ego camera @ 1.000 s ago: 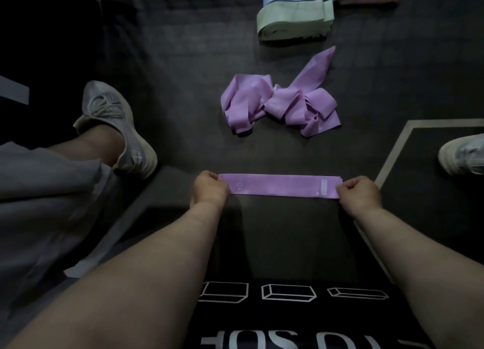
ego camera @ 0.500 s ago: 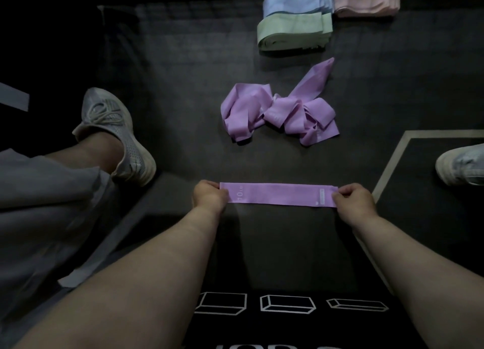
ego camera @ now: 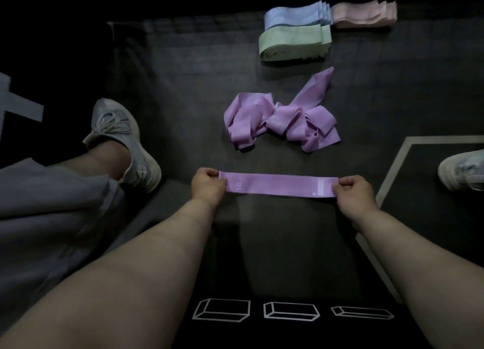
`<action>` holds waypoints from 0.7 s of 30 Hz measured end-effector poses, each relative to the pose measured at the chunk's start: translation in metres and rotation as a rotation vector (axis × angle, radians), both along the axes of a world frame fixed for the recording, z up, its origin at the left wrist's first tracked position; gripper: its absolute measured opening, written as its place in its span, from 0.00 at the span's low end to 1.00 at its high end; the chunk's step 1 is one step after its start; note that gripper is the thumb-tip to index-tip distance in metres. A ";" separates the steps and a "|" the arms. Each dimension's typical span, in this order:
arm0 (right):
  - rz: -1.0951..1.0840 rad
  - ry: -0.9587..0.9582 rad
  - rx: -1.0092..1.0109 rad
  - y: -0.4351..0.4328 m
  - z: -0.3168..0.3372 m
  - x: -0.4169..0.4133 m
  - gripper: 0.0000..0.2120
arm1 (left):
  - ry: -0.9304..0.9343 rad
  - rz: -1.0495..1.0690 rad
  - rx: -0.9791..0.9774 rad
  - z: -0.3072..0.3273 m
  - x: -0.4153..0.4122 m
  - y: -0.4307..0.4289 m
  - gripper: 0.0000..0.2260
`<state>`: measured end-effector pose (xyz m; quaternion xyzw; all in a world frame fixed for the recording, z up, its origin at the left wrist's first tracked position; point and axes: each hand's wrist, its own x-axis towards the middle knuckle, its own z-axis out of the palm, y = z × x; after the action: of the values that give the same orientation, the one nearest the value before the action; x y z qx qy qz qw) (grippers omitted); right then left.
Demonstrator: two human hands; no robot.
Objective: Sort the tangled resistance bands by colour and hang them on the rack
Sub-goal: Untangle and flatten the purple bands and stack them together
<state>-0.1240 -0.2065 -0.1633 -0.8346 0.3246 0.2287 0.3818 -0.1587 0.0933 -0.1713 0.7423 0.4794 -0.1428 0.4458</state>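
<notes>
Your left hand (ego camera: 208,183) and right hand (ego camera: 349,191) each pinch an end of the flat purple fabric band (ego camera: 277,187), pulling it straight, probably to flatten it for stacking.

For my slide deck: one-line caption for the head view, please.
Left hand and right hand hold one purple band flat; tangled purple heap, folded stacks beyond.

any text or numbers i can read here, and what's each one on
"10": printed on the purple band, near the end that the left hand pinches.
White patch on the same band, near the right hand: too blurred to read.
Three white box outlines at the bottom of the view: drawings only, no letters.
Nothing else is legible.
</notes>
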 end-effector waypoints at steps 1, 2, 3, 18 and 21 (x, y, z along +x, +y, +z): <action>0.010 0.015 -0.016 0.002 -0.002 0.000 0.09 | 0.030 -0.040 0.019 -0.002 0.001 0.000 0.07; 0.027 0.031 -0.045 0.003 -0.004 0.000 0.10 | 0.073 -0.086 0.041 -0.004 0.002 -0.001 0.08; 0.046 0.049 -0.086 0.005 -0.006 0.001 0.11 | 0.125 -0.123 0.065 -0.005 0.004 -0.002 0.11; 0.113 -0.134 -0.202 0.044 -0.006 0.012 0.23 | -0.062 -0.681 0.471 0.006 0.096 -0.023 0.15; 0.122 -0.139 -0.187 0.045 -0.005 0.012 0.22 | -0.076 -0.710 0.607 0.013 0.106 -0.020 0.11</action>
<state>-0.1118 -0.1610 -0.1680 -0.8986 0.2659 0.1619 0.3093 -0.0532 0.0732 -0.1588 0.9619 0.1994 -0.1124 0.1494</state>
